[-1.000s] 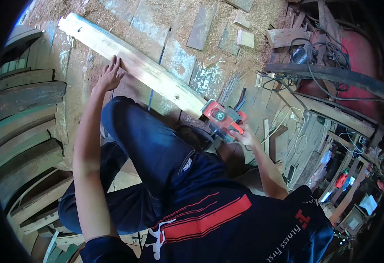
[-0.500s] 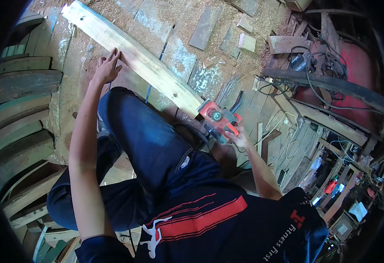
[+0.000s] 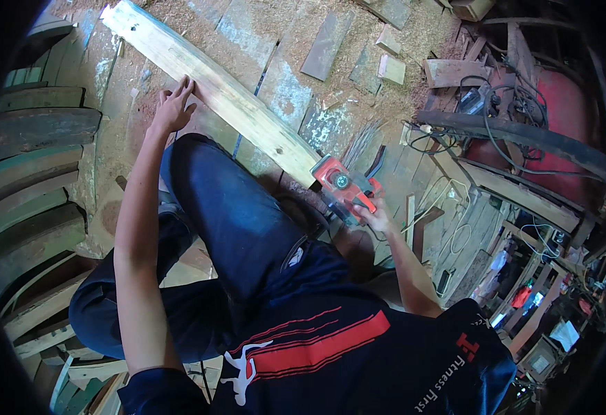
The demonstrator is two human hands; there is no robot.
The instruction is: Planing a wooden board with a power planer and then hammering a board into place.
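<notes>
A long pale wooden board (image 3: pixel 223 104) lies diagonally across the dusty plank floor, from upper left to centre right. My left hand (image 3: pixel 175 104) rests its fingertips on the board's near edge, fingers apart and not gripping. A red and black power planer (image 3: pixel 334 176) sits at the board's right end. My right hand (image 3: pixel 372 214) is closed around the planer's red handle, behind the tool body. My bent legs (image 3: pixel 230 214) in dark jeans are just below the board.
Curved timber ribs (image 3: pixel 40 138) line the left side. Offcuts (image 3: pixel 324 48) and sawdust lie beyond the board. At right are a red panel (image 3: pixel 559 93), a dark beam (image 3: pixel 524 135), tangled cables (image 3: pixel 493 97), pale cord (image 3: pixel 458 228) and cluttered timber and odds and ends (image 3: pixel 545 311).
The planer and my right hand have shifted slightly up and left in the view. The board's far end appears higher and further right. My left hand keeps its fingertips on the board.
</notes>
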